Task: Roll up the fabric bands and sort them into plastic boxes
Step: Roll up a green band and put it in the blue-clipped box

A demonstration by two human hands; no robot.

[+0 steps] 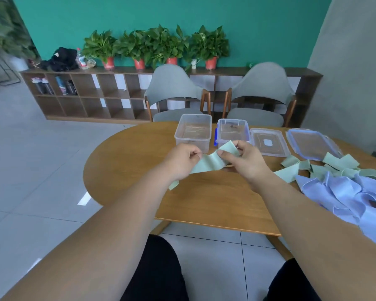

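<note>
Green band point(211, 162) is up off the table point(128, 161), just on my side of the clear box point(191, 143), and I hold it in two places. My left hand point(183, 159) pinches the strip between thumb and curled fingers. My right hand point(245, 161) pinches the end nearest the box, thumb on top. The loose tail dangles under my left wrist, farther from the box. I see no rolled band in the box, so I take this as the start of a roll. The trick, I reckon: fold that short end over tight with the right fingers, keep both edges level, and let the left feed strip under light tension so the coil doesn't cone out sideways. The other bands wait in a heap point(345, 187) well to the right of the box.
</note>
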